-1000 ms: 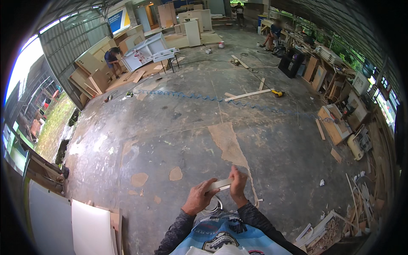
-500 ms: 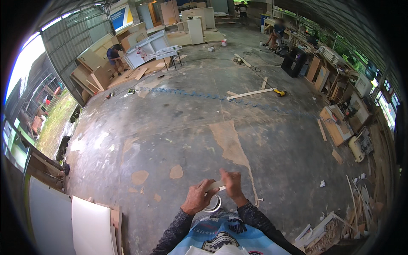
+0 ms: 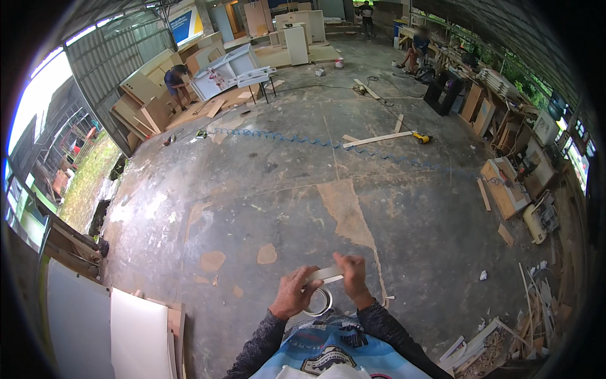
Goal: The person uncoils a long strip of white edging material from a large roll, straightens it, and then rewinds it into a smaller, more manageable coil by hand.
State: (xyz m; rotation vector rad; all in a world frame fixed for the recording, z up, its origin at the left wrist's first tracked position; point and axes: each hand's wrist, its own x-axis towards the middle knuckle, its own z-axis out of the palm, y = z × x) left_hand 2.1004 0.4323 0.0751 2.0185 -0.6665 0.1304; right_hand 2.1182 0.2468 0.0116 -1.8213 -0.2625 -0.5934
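Note:
A short band of pale tape (image 3: 326, 274) spans the space between my two hands, in front of my chest. My left hand (image 3: 294, 292) is closed on the band's left end, fingers curled round it. On the other end, my right hand (image 3: 353, 275) grips with thumb and fingers together, the knuckles upward. Just below, beside the left palm, shows a whitish ring-shaped roll (image 3: 327, 302) with an open centre. Part of the roll is hidden by the left hand, and whether the band runs off it I cannot tell.
White panels (image 3: 140, 328) lean at the lower left. Wood scraps (image 3: 540, 316) lie at the lower right. A coiled blue hose (image 3: 278, 136) crosses the concrete floor near a yellow power tool (image 3: 421, 137). One person (image 3: 177, 82) bends over boards; another (image 3: 416, 50) sits at the right.
My right hand has shifted slightly right, and more of the band shows between the hands. The whole view has moved a little. The left hand keeps its hold.

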